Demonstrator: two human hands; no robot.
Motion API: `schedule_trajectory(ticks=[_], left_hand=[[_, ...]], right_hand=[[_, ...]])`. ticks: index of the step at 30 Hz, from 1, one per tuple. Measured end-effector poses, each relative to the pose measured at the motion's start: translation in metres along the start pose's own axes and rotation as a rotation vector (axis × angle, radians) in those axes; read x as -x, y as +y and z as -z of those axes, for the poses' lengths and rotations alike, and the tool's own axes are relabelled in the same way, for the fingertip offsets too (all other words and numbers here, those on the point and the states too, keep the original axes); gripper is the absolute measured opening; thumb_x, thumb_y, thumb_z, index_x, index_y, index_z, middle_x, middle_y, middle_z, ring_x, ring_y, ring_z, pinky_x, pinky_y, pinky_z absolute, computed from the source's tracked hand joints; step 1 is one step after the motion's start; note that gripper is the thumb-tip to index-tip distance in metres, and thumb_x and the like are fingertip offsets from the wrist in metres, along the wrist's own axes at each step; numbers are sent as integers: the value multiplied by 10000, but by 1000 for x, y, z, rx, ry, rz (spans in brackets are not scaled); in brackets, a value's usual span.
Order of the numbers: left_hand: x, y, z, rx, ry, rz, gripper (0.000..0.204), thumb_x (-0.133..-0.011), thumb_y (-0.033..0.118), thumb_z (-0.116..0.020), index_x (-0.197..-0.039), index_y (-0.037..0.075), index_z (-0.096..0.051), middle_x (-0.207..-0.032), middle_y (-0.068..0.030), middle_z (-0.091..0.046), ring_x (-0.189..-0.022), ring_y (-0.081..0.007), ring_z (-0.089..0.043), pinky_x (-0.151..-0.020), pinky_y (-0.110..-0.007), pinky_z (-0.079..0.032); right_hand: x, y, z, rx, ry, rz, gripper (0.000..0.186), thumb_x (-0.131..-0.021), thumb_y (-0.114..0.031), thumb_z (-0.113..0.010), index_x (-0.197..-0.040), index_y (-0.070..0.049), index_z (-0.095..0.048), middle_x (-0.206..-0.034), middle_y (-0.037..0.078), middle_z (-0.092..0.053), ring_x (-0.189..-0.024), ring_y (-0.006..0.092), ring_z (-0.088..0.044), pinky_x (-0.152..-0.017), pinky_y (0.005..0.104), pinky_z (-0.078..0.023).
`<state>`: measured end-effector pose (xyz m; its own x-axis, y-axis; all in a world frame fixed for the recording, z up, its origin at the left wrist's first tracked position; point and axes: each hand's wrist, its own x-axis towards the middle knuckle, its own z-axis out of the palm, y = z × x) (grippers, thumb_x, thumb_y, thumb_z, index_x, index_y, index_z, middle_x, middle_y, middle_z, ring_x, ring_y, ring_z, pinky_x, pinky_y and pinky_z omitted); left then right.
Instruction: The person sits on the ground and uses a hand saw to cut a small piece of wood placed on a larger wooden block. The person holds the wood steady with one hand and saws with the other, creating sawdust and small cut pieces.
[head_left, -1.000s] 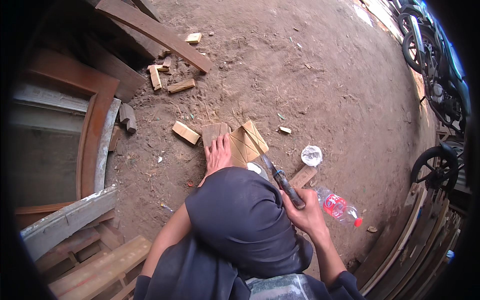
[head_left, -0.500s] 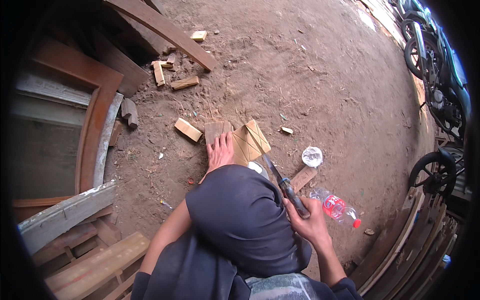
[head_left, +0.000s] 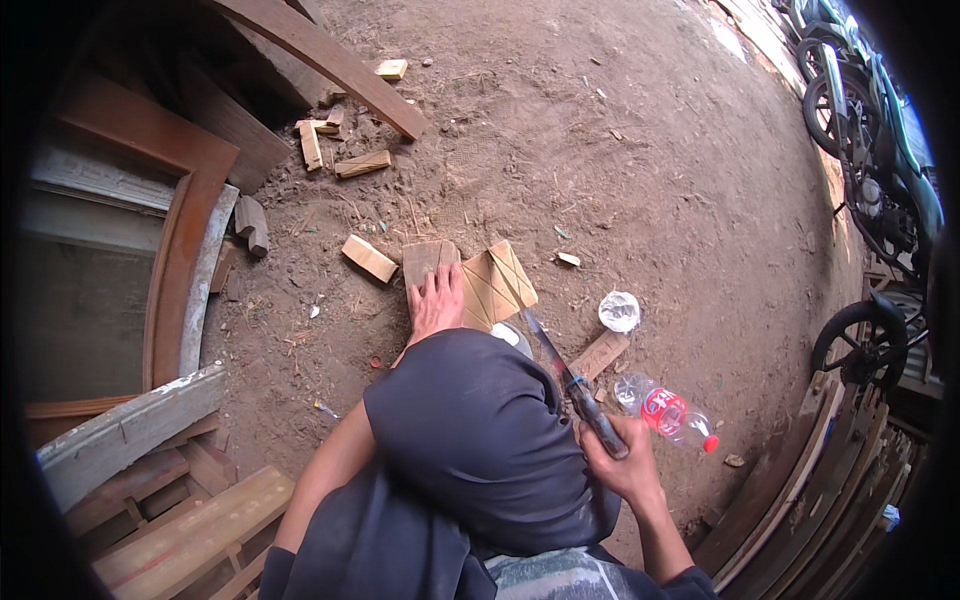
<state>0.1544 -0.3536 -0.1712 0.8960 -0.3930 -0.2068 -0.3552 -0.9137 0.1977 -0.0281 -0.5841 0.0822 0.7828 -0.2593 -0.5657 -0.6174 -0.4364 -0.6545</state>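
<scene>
My left hand [head_left: 436, 305] lies open on a brown wooden block [head_left: 428, 258], fingers stretched flat over it. Beside that block is a pale wooden board [head_left: 490, 285] with crossing dark lines drawn on its face. In my right hand [head_left: 622, 458] is the dark handle of a narrow handsaw [head_left: 548, 347], which has a blue tie near the blade. The blade's far end meets the pale board near its right side; its teeth are too small to make out. My dark-clothed knee [head_left: 470, 430] hides my left wrist and whatever supports the board.
Offcuts, including a pale block [head_left: 369, 259], lie on the dirt. Right of the saw are a clear plastic cup [head_left: 619, 312], a wood strip [head_left: 600, 356] and a plastic bottle [head_left: 665, 411]. A framed panel [head_left: 175, 270] stands left; planks [head_left: 790, 480] and motorcycles [head_left: 860, 170] line the right.
My right hand has drawn the handsaw a little back toward me and to the right, along the blade's line. My left hand stays on the brown block.
</scene>
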Motion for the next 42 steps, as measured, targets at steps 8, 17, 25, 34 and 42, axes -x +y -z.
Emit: schedule_trajectory(ticks=[8,17,25,34,42], left_hand=[[4,-1,18,11,-27,6,1119,-646,296,-933,-1563,30,-351,-1415,-128,-496,-1291,-338,-526,-1022,-586,-459],[7,1,34,62,-78,11,1310,-545,474,-998,-1566,0,-328,-1420,-145,-483,-1290,-367,-515,-1020,-596,-452],[3,9,35,90,-79,13,1390,-487,575,-1000,-1556,0,-324,-1449,-152,-469,-1323,-388,-495,-1040,-637,-426],[4,10,41,58,-120,41,1390,-502,606,-985,-1561,-1,-321,-1466,-166,-458,-1354,-395,-474,-1080,-660,-408],[2,4,26,19,-89,13,1379,-519,604,-983,-1566,-3,-322,-1449,-160,-476,-1322,-397,-501,-1028,-632,-430]], right_hand=[[-38,16,-22,-15,30,61,252,-892,-118,-719,-709,39,-646,-532,116,-496,-506,99,-490,-514,360,-413],[4,48,1,-58,-17,74,227,-901,-102,-719,-727,35,-666,-513,101,-499,-471,93,-481,-477,345,-399],[-59,75,-32,-62,3,187,139,-877,-79,-717,-785,24,-696,-560,114,-550,-493,104,-550,-502,335,-442],[-7,138,-12,-123,-66,178,101,-858,-50,-697,-776,9,-694,-565,125,-574,-473,137,-574,-503,327,-454],[-12,100,2,-115,-36,121,145,-853,-80,-716,-753,19,-681,-537,125,-537,-466,115,-513,-486,339,-414]])
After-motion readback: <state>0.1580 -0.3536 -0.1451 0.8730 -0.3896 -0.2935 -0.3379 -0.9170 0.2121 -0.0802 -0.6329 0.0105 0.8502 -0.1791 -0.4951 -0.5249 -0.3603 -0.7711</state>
